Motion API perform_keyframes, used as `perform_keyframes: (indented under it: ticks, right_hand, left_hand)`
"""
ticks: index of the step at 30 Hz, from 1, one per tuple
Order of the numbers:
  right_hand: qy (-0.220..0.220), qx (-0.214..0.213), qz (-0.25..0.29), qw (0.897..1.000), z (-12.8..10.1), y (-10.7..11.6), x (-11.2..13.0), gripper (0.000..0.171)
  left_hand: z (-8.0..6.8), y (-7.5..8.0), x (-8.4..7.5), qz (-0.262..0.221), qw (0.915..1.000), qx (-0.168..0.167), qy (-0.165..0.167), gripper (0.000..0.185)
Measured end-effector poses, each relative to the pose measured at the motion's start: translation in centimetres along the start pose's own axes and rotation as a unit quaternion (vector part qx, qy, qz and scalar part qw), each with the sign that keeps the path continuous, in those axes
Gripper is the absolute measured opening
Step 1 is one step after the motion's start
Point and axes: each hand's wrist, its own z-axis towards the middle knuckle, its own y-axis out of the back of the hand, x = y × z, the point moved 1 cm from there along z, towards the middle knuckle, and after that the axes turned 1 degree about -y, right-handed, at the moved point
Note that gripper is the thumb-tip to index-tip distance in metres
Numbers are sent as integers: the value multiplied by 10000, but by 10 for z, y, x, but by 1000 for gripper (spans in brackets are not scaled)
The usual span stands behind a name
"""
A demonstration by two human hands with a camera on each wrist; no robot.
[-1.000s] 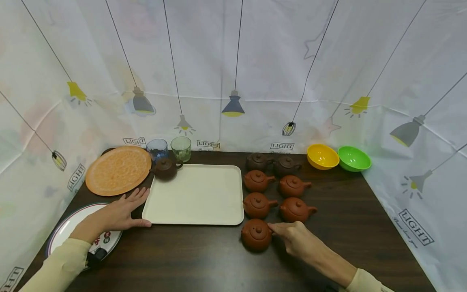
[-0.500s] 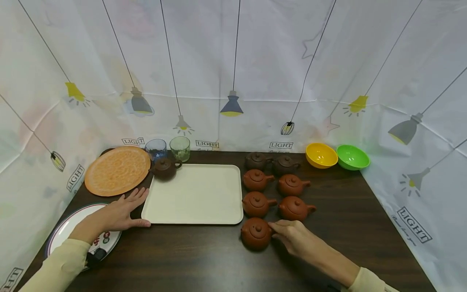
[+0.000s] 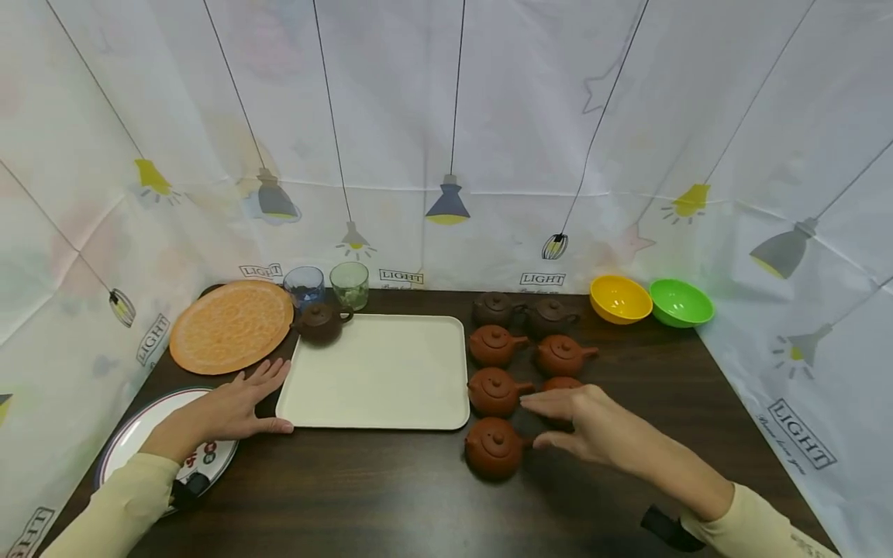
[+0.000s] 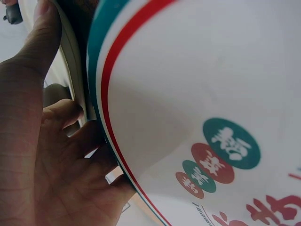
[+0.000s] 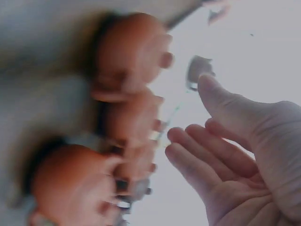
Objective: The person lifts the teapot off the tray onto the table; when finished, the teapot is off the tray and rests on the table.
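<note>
My left hand (image 3: 230, 411) lies with fingers spread at the left edge of a cream tray (image 3: 377, 380), thumb by its near corner. A dark brown teapot (image 3: 320, 325) stands at the tray's back left corner. My right hand (image 3: 600, 430) holds nothing; its thumb and fingers are apart, just right of the front reddish-brown teapot (image 3: 493, 449). It partly covers another reddish teapot (image 3: 560, 384). Further reddish teapots (image 3: 494, 394) stand behind in two columns, with two dark teapots (image 3: 494, 308) at the back. Blurred teapots (image 5: 70, 183) appear in the right wrist view.
A white plate (image 4: 155, 89) with a red and green rim lies under the left forearm. Behind it is a round pizza-like disc (image 3: 233, 327). Blue (image 3: 305, 285) and green glasses (image 3: 349, 285) stand back left; yellow (image 3: 619, 300) and green bowls (image 3: 681, 303) back right.
My right hand has let go of the front teapot's spout or handle, spread its thumb and fingers, and moved up and right. The teapots and my left hand stay where they were.
</note>
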Motion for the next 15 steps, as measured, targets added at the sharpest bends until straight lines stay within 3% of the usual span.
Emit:
perform_keyframes:
  ticks: [3,7,15]
  right_hand:
    - [149,-314,301,9989,19,20,0,43]
    - [141,-350,618,9974,52,31,-5,39]
    - [138,43,1258,9920,130,14,-11,36]
  left_hand:
    - [0,0,1,29,10000,-23,8,114]
    - [-1,0,3,28,10000,-46,35,114]
    - [2,1,3,-82,9999,84,20,114]
